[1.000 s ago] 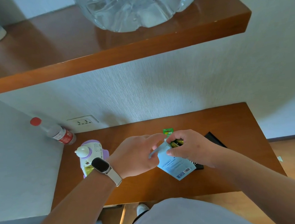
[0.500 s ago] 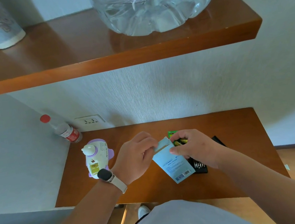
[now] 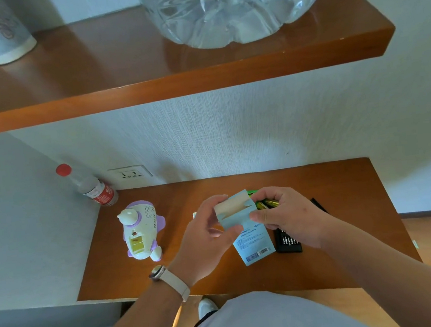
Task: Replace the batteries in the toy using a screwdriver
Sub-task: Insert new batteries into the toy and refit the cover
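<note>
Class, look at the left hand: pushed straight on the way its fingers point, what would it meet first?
The box, which the left hand is pinching at its flap. Beyond it, probably the right hand holding batteries, though depth is unclear.

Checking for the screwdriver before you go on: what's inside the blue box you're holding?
The blue box has its top flap open, showing only bare cardboard. Whatever is inside is hidden by its walls, the left hand and the right hand.
</note>
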`<state>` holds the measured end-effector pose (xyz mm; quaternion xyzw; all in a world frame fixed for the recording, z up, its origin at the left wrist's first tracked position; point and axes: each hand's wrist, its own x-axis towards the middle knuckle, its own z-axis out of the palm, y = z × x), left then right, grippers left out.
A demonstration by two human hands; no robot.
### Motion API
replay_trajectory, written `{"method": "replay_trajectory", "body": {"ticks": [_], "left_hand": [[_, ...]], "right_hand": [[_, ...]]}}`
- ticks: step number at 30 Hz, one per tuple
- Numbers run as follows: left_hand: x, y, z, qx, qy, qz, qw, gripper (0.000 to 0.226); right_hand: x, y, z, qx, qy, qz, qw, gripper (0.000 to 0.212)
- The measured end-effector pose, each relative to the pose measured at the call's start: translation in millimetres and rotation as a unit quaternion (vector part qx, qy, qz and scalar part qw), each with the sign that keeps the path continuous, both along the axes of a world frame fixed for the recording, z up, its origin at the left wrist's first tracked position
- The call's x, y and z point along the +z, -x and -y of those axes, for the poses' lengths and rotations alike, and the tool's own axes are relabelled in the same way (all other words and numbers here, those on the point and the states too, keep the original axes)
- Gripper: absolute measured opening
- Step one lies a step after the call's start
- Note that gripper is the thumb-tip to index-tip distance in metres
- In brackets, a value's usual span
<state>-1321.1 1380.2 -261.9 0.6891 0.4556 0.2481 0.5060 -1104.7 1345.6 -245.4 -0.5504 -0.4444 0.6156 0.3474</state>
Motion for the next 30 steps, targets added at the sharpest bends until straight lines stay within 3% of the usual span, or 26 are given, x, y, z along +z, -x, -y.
{"method": "replay_trajectory", "body": {"ticks": [4, 10, 15, 18, 21, 24, 28, 30], "left_hand": [[-2, -4, -2, 0.024, 0.053, 0.055, 0.997, 0.041], [-2, 3, -12, 0.034, 0.062, 0.044, 0.997, 0.039], [-5, 12, -22, 0.023, 0.067, 0.043, 0.997, 0.038], [-6, 21, -30, 0.001, 0.077, 0.048, 0.996, 0.038], [-5, 28, -37, -0.021, 0.088, 0.05, 0.995, 0.038], [-3, 33, -44, -0.043, 0.069, 0.034, 0.996, 0.037], [-1, 39, -51, -0.063, 0.042, 0.02, 0.997, 0.035], [-3, 41, -53, -0.062, 0.034, 0.014, 0.997, 0.034]], "right_hand": [[-3, 2, 1, -0.002, 0.014, -0.031, 0.999, 0.022], [-12, 4, -3, -0.084, 0.077, -0.049, 0.992, 0.041], [-6, 4, -10, -0.096, 0.095, -0.099, 0.986, 0.012], [3, 10, -18, -0.103, 0.073, -0.106, 0.986, 0.01], [15, 19, -28, -0.094, 0.042, -0.069, 0.992, 0.007], [26, 29, -38, -0.061, 0.014, 0.013, 0.998, 0.02], [33, 46, -48, -0.022, -0.002, 0.113, 0.993, 0.002], [34, 56, -53, -0.028, -0.017, 0.184, 0.982, 0.008]]}}
